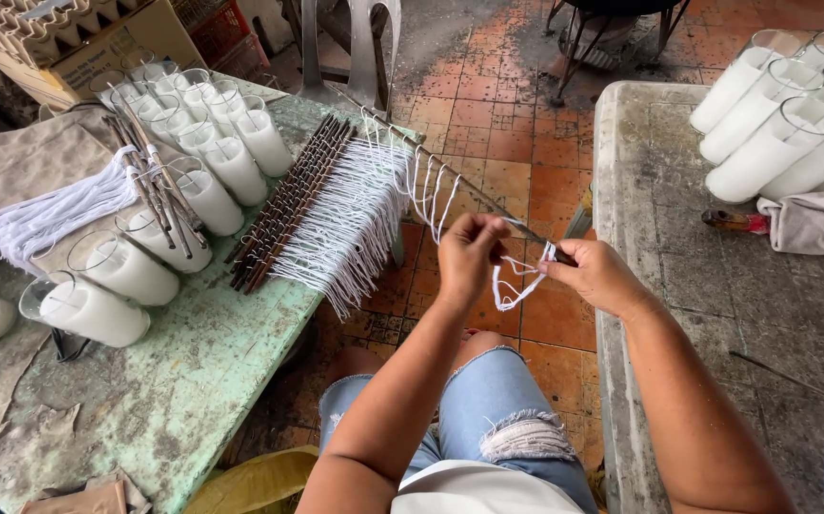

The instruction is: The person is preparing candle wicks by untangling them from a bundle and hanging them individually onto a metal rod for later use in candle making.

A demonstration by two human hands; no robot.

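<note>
Head view: on the green bench (202,381) at left, wax-filled glasses (121,268) stand beside a row of dark rods (288,205) hung with white wicks (350,228); egg trays at the top corner are cut off. At centre, the left hand (469,252) pinches a white string (512,286) looped on a thin rod (488,205), fingers closed. The right hand (597,276) grips the rod's near end, which it hides. More glasses (774,143) lie on the grey bench (678,238) at right, partly out of frame
</note>
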